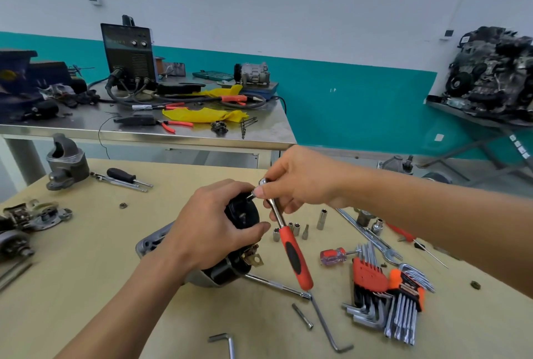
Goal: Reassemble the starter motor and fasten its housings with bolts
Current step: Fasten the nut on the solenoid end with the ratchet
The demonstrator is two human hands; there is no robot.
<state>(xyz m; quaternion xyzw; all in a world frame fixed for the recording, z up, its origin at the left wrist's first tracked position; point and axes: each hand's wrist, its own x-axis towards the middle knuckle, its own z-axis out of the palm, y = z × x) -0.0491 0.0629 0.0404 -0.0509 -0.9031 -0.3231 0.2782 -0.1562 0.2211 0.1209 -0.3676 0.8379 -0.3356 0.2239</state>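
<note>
The black starter motor (243, 214) lies tilted on the wooden table, its round end cap facing up toward me. My left hand (207, 229) wraps around its body and holds it steady. My right hand (300, 182) pinches the head of a small ratchet with a red and black handle (294, 252); the ratchet's socket sits against the cap's upper rim. A copper terminal tab (255, 257) sticks out below my left hand. The bolt under the socket is hidden.
Loose sockets (297, 227), hex key sets (386, 298), a small screwdriver (336, 255), wrenches (366, 236) and an extension bar (277, 285) lie to the right. A grey housing (67, 162) and other motor parts (31, 220) sit left. A cluttered steel bench (150, 122) stands behind.
</note>
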